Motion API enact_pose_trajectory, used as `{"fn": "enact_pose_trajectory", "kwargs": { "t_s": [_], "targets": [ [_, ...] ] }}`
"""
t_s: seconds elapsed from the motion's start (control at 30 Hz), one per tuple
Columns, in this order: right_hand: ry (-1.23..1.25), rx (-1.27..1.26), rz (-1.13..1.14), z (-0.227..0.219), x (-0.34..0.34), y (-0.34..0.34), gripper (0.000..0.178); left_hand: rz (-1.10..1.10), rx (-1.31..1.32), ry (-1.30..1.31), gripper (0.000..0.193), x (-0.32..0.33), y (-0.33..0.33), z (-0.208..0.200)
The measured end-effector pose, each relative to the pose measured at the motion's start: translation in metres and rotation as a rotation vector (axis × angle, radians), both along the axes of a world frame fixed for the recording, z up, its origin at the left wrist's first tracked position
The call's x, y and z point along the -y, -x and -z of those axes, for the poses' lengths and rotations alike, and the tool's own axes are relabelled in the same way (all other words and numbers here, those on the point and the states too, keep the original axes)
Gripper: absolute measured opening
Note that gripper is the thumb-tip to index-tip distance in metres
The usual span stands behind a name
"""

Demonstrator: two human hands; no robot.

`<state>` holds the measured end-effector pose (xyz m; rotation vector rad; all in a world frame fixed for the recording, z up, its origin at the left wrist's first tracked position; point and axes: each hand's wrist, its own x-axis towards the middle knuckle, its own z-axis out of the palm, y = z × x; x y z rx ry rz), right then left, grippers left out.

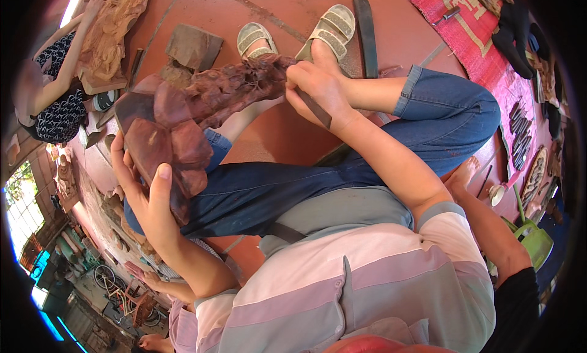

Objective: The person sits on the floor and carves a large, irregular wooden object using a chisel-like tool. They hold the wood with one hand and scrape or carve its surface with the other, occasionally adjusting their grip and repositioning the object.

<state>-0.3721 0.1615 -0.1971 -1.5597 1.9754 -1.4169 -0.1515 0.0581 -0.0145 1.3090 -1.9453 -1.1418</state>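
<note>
A reddish-brown wood carving [235,87] lies slantwise across my lap, with a blocky, rock-like base at the left and a narrower, deeply cut part reaching right. My left hand [150,200] grips the base from below and the side, its thumb pressed up against the carved lumps. At the narrow end, my right hand [315,93] is closed and touches the carving. A dark, flat strip [315,111] pokes out of my right fist toward the wrist; its other end is hidden, and its kind is unclear.
Beyond the carving a wooden block [194,46] sits on the red tiled floor, near my sandalled feet. A dark, flat bar [365,38] lies right of them. Several slim tools [521,133] rest on the pink mat at right. At far left another person's arm [64,71] reaches to a pale carving [113,38].
</note>
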Motion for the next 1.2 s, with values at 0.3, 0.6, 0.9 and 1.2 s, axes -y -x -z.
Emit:
{"fn": "enact_pose_trajectory", "kwargs": {
  "t_s": [0.3,0.6,0.9,1.2],
  "targets": [
    [0.010,-0.032,-0.017,-0.011,0.000,0.007,0.017,0.003,0.013,0.007,0.071,0.000,0.004,-0.002],
    [0.023,-0.029,0.000,-0.011,0.003,0.007,0.018,0.007,-0.004,-0.010,0.070,0.000,0.004,-0.002],
    [-0.065,-0.033,0.011,-0.011,0.001,0.002,0.021,0.002,0.017,0.000,0.070,0.001,0.005,-0.003],
    [0.049,0.103,-0.070,0.007,-0.013,0.004,0.017,0.004,0.036,0.007,0.070,0.002,0.003,-0.003]
  ]
}}
